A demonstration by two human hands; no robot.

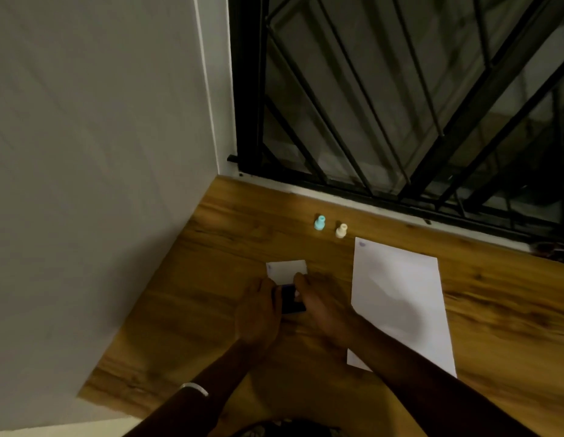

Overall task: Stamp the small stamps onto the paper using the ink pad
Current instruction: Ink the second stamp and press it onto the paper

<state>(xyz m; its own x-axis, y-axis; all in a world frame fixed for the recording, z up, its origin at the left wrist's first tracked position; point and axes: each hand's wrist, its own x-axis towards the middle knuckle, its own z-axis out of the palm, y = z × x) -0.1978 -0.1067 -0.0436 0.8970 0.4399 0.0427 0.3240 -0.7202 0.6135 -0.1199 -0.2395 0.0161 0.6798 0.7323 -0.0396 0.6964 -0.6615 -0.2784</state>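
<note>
A dark ink pad (291,299) lies on the wooden table (211,263), with its white lid (286,269) raised behind it. My left hand (258,313) grips the pad's left side and my right hand (321,307) its right side, fingers at the lid. Two small stamps stand upright farther back, a light blue stamp (319,223) and a cream stamp (341,230). A white sheet of paper (400,298) lies to the right, with one faint purple mark (363,245) at its far left corner. My right forearm covers the paper's near left corner.
A grey wall (101,152) borders the table on the left. A black barred window (400,89) runs along the back edge. My left wrist carries a silver bangle (195,387).
</note>
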